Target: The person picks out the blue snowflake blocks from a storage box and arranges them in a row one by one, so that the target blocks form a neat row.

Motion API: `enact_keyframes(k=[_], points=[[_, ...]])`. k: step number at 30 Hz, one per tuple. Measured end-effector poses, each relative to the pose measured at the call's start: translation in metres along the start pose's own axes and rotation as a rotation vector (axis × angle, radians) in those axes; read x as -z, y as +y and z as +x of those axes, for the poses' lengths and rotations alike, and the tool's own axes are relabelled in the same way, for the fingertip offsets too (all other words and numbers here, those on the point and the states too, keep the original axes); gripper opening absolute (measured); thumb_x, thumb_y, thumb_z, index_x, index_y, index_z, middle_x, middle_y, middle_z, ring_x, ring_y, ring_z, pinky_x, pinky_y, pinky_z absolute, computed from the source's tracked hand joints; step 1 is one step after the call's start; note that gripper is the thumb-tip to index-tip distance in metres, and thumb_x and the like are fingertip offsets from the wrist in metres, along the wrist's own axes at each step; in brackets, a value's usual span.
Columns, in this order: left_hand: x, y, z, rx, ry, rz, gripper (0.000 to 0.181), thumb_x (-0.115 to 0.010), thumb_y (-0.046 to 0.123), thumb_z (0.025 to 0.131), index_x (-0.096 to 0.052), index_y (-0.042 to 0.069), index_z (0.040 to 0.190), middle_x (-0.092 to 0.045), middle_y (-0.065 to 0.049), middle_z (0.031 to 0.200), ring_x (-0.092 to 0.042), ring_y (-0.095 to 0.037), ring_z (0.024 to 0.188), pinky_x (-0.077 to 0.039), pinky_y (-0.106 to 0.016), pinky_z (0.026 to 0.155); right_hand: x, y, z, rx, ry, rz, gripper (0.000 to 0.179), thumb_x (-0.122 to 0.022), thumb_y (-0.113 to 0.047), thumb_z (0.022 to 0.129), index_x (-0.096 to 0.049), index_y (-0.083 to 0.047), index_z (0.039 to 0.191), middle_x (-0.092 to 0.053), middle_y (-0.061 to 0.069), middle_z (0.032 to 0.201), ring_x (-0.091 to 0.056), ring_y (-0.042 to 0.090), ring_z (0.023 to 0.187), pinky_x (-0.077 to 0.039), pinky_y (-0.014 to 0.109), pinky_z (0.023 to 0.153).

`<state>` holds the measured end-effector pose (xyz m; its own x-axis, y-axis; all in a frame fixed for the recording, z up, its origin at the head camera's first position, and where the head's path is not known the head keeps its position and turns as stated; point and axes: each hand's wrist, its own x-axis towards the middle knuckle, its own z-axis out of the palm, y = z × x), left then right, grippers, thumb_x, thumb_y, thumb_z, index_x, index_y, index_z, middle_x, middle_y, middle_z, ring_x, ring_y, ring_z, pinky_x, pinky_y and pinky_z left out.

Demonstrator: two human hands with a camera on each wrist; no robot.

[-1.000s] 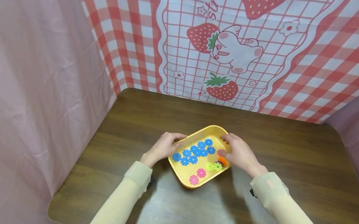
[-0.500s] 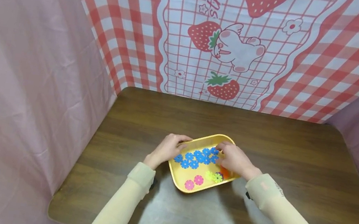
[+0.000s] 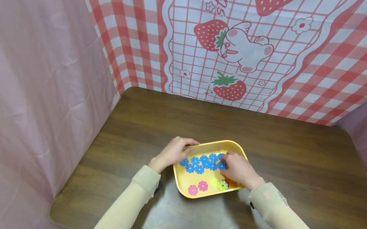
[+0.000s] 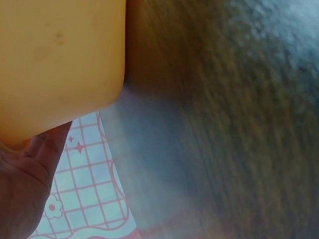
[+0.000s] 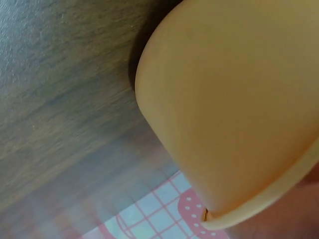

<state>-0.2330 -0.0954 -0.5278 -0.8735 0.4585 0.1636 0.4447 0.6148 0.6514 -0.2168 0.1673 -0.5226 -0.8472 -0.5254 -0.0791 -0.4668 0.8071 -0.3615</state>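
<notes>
A yellow plastic tray [image 3: 183, 178] sits slantwise on the table, its smooth outer wall [image 4: 60, 55] filling much of the left wrist view. My left hand [image 3: 173, 152] grips its left rim, thumb inside and fingers outside. My right hand [image 3: 240, 170] reaches over the right end with fingers bent down among notched plastic discs. Several blue discs [image 3: 195, 160] lie along the tray's far side, right up to those fingertips. Two pink discs [image 3: 198, 188] lie near the front corner. Yellow-green discs [image 3: 223, 184] and an orange one [image 3: 232, 184] lie below the right hand. I cannot tell whether its fingertips pinch a disc.
The brown wooden table [image 3: 291, 158] extends around the tray on all sides. Behind it hangs a red-checked cloth [image 3: 178, 50] with strawberries. Pink curtains [image 3: 31, 87] hang at the left and right.
The tray has turned clockwise and shifted a little right and toward me, with my left hand still at its rim. My right hand has moved down and its fingertips now meet the blue discs.
</notes>
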Motion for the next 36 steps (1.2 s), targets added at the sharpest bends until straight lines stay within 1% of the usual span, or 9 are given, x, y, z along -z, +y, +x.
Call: enact_keyframes(k=[8,12,16,18,22,25,31,33,36], points=[[0.0,-0.002,-0.002,-0.007,0.009,0.02,0.027,-0.064,0.006,0.097,-0.072,0.012,0.122,-0.073,-0.004,0.113,-0.06,-0.012,0.079,-0.048,-0.026,0.075,-0.005,-0.002,0.005,-0.016,0.021,-0.004,0.03,-0.085,-0.02,0.078,-0.07,-0.001,0.096,-0.062,0.005,0.083,-0.055,0.018,0.071,-0.052,0.041,0.076],[0.001,-0.002,-0.003,0.0,0.015,0.038,0.027,-0.065,0.007,0.097,-0.072,0.013,0.122,-0.073,-0.003,0.113,-0.061,-0.012,0.078,-0.048,-0.027,0.074,-0.007,-0.003,0.008,-0.023,0.026,0.003,0.028,-0.084,-0.019,0.078,-0.07,-0.001,0.094,-0.062,0.004,0.081,-0.054,0.018,0.069,-0.052,0.04,0.074],[0.001,-0.002,-0.002,-0.013,0.011,0.047,0.027,-0.065,0.008,0.097,-0.071,0.014,0.123,-0.073,-0.003,0.113,-0.06,-0.013,0.075,-0.048,-0.027,0.073,-0.006,-0.003,0.007,-0.027,0.036,-0.002,0.023,-0.081,-0.015,0.076,-0.07,-0.002,0.091,-0.061,0.005,0.08,-0.054,0.018,0.069,-0.052,0.04,0.072],[0.0,-0.001,-0.001,-0.016,0.007,0.047,0.028,-0.065,0.008,0.097,-0.071,0.014,0.123,-0.072,-0.003,0.114,-0.062,-0.013,0.078,-0.049,-0.028,0.075,-0.005,-0.003,0.006,-0.036,0.032,-0.004,0.02,-0.08,-0.013,0.076,-0.07,-0.003,0.09,-0.06,0.005,0.081,-0.054,0.019,0.069,-0.052,0.039,0.073],[0.0,-0.001,0.001,-0.01,0.002,0.047,0.027,-0.065,0.009,0.097,-0.071,0.013,0.124,-0.071,-0.003,0.118,-0.066,-0.014,0.095,-0.052,-0.031,0.086,0.002,-0.005,0.003,-0.026,0.056,0.003,0.021,-0.078,-0.01,0.077,-0.072,0.0,0.094,-0.06,0.008,0.087,-0.056,0.021,0.073,-0.054,0.04,0.077],[0.0,-0.001,0.002,-0.001,0.003,0.04,0.026,-0.064,0.009,0.098,-0.071,0.012,0.123,-0.071,-0.004,0.12,-0.066,-0.017,0.106,-0.051,-0.034,0.093,0.009,-0.006,0.0,-0.012,0.089,0.026,0.026,-0.079,-0.009,0.077,-0.072,0.004,0.098,-0.062,0.011,0.093,-0.059,0.023,0.077,-0.055,0.043,0.08],[-0.001,-0.001,0.001,0.041,0.015,0.01,0.022,-0.066,0.01,0.097,-0.072,0.01,0.118,-0.071,-0.005,0.117,-0.066,-0.019,0.105,-0.052,-0.034,0.092,0.022,-0.007,-0.009,-0.062,0.102,0.093,0.036,-0.081,-0.013,0.079,-0.07,0.003,0.108,-0.063,0.012,0.103,-0.062,0.024,0.084,-0.056,0.044,0.081],[0.0,-0.002,0.0,0.046,0.022,0.004,0.021,-0.067,0.011,0.096,-0.072,0.01,0.116,-0.071,-0.005,0.115,-0.066,-0.019,0.103,-0.052,-0.034,0.091,0.027,-0.007,-0.012,-0.072,0.121,0.107,0.038,-0.082,-0.013,0.079,-0.07,0.003,0.111,-0.064,0.013,0.105,-0.062,0.025,0.086,-0.056,0.044,0.082],[0.001,-0.004,-0.001,0.041,0.03,-0.002,0.02,-0.068,0.013,0.096,-0.072,0.009,0.115,-0.071,-0.006,0.114,-0.067,-0.019,0.104,-0.052,-0.034,0.091,0.034,-0.007,-0.018,-0.061,0.165,0.11,0.039,-0.083,-0.012,0.079,-0.069,0.004,0.112,-0.064,0.013,0.106,-0.063,0.027,0.088,-0.056,0.045,0.083]])
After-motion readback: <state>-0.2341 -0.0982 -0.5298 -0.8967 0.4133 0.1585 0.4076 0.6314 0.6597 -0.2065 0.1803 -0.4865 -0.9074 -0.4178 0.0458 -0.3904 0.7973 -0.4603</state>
